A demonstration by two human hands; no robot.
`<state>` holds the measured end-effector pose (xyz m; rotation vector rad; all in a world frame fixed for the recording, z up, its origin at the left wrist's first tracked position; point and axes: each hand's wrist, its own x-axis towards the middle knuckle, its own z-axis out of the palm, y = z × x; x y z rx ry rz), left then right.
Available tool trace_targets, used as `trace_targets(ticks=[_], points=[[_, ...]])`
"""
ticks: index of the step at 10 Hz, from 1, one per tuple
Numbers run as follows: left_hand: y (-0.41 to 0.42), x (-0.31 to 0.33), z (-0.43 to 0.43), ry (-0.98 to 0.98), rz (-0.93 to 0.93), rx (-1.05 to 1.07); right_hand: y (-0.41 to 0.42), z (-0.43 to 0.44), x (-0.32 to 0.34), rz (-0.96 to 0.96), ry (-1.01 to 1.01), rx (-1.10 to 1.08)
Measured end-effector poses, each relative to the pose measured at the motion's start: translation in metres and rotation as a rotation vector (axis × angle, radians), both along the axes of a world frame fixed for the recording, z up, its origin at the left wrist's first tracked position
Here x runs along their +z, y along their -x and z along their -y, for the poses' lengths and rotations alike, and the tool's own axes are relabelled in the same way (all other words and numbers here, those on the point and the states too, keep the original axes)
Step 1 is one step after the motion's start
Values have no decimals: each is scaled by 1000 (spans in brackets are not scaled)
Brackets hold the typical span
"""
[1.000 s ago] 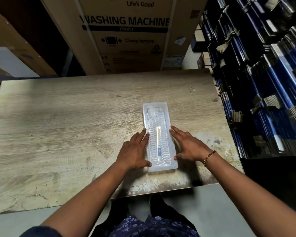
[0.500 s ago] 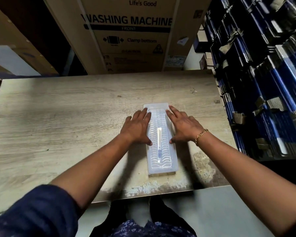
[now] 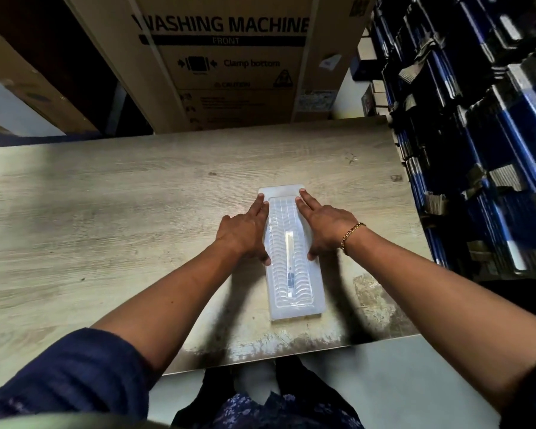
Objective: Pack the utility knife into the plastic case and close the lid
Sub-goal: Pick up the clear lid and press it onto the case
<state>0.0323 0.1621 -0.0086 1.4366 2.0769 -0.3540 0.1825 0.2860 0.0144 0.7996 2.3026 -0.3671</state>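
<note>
Where the plastic case lies lidded on the tabletop, it is flanked by a washing-machine carton behind and blue stacked goods to the right. The left hand and right hand are laid flat on its far edges, fingers extended together. The utility knife is seen dimly through the lid.

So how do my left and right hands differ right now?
The right hand has a gold bracelet at the wrist; the left hand has none. The right fingertips lie farther up the case than the left. Both lie flat, palms down, along the lid's long edges.
</note>
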Motion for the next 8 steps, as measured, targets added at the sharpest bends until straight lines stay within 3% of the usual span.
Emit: trace_targets(ticks=[5,6,8], points=[[-4,1,0,-9,-60,-15,7,6,0,59,-59,2],[-4,6,6,-48,-78,-61,10,12,7,85,-126,39],[22,36,36,-286,-39,-61,14,21,37,-74,-201,39]])
